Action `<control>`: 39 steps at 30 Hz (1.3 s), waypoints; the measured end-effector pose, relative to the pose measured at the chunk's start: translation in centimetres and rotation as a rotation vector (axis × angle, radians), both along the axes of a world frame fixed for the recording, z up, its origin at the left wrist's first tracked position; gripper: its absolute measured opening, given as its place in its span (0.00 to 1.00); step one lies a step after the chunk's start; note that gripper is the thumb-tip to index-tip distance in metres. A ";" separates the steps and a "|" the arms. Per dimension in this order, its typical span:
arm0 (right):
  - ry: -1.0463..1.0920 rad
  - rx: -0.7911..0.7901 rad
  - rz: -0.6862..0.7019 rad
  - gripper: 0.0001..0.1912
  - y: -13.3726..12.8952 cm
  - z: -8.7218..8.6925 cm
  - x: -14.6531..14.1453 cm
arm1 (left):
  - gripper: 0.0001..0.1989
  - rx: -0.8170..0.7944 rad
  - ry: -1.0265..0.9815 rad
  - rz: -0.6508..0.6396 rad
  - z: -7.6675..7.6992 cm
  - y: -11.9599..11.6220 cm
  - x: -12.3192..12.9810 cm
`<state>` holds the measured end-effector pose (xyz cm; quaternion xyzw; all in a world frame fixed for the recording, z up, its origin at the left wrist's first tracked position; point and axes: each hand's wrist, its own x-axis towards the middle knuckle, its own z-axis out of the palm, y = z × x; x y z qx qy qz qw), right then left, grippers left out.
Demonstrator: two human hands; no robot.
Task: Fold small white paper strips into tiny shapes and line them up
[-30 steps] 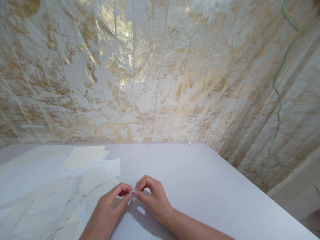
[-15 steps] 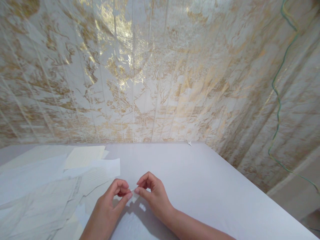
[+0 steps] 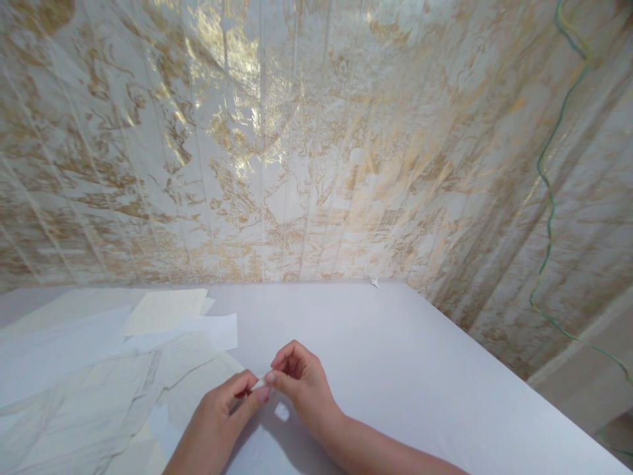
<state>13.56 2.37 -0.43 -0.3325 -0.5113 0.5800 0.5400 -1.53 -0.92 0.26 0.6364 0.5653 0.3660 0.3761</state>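
Note:
A small white piece of paper (image 3: 259, 382) is pinched between my two hands, just above the white table. My left hand (image 3: 225, 409) grips its left side with thumb and fingers, partly covering it. On the other side my right hand (image 3: 301, 376) holds it between thumb and forefinger. The fingertips of both hands almost touch. Most of the paper is hidden by the fingers, so its exact folds cannot be made out. Shadows of the hands fall on the tabletop below.
Loose white and cream paper sheets (image 3: 93, 389) overlap across the left of the table (image 3: 395, 369). A small folded white paper piece (image 3: 375, 283) lies at the back edge. Gold-patterned curtain (image 3: 297, 165) hangs behind; a green-yellow cord (image 3: 551, 211) dangles at right.
My left hand has shifted slightly right and down, its thumb now closer to my right fingertips. The right hand stays nearly where it was, and both keep hold of the paper.

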 end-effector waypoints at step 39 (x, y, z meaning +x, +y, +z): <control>-0.474 0.264 0.148 0.23 0.3 0.6 1.7 | 0.20 -0.049 -0.019 -0.089 0.2 0.0 -0.2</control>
